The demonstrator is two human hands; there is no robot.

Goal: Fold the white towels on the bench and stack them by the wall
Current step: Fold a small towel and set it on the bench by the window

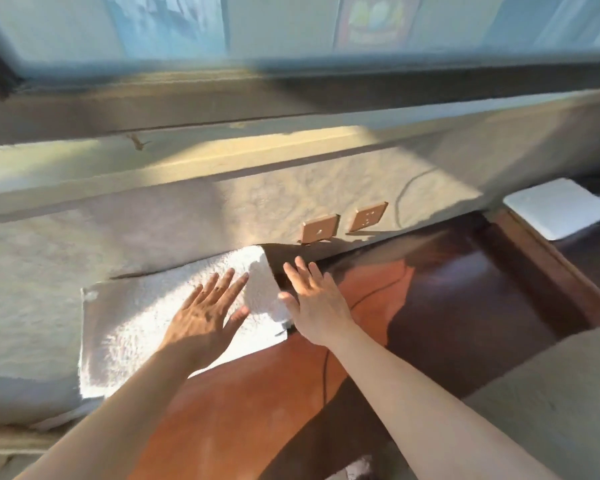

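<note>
Against the rough plastered wall, a folded white towel lies flat on the reddish-brown wooden bench, its far edge touching the wall's base. Upon the towel rests the left hand, palm down, its fingers straight and spread, pressing the cloth and gripping nothing. Just beside the towel's right edge lies the right hand, also flat with fingers straight and slightly apart; its thumb touches the towel's right side, while the rest of the hand is over the bare bench, holding nothing. Beyond the towel's right corner, two small tan wall sockets sit low on the wall. A thin dark cable runs across the bench to the right of the towel, passing under the right forearm. Well to the right of the towel, a flat white rectangular object lies near the wall. Nearer the viewer than the towel, a bit of white cloth shows at the lower edge of the view.
</note>
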